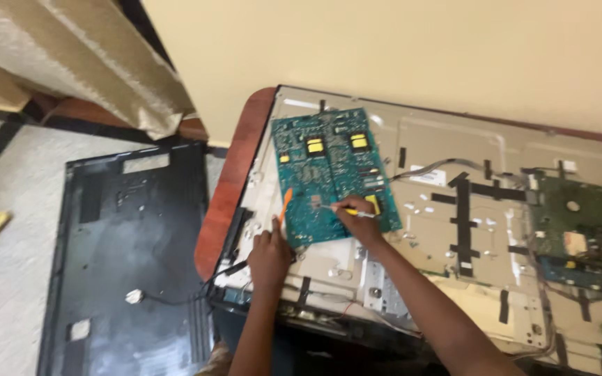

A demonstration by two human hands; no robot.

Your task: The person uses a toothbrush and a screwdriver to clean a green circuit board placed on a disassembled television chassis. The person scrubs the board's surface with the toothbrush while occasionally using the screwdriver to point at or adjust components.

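1. Right hand (357, 217) pinches a thin tool (339, 209) with a yellow grip; the tip is too blurred to make out
2. Left hand (268, 254) lies curled at the lower edge of the green circuit board (329, 163), beside an orange pry tool (286, 205); whether the fingers grip it cannot be told
3. Board: flat, teal, rectangular, yellow parts, resting on the opened television's grey metal back (454, 150), which lies on the counter (235, 177)
4. Second board (576, 230) at the right, partly cut off
5. Glossy black rear cover (130, 257) on the floor
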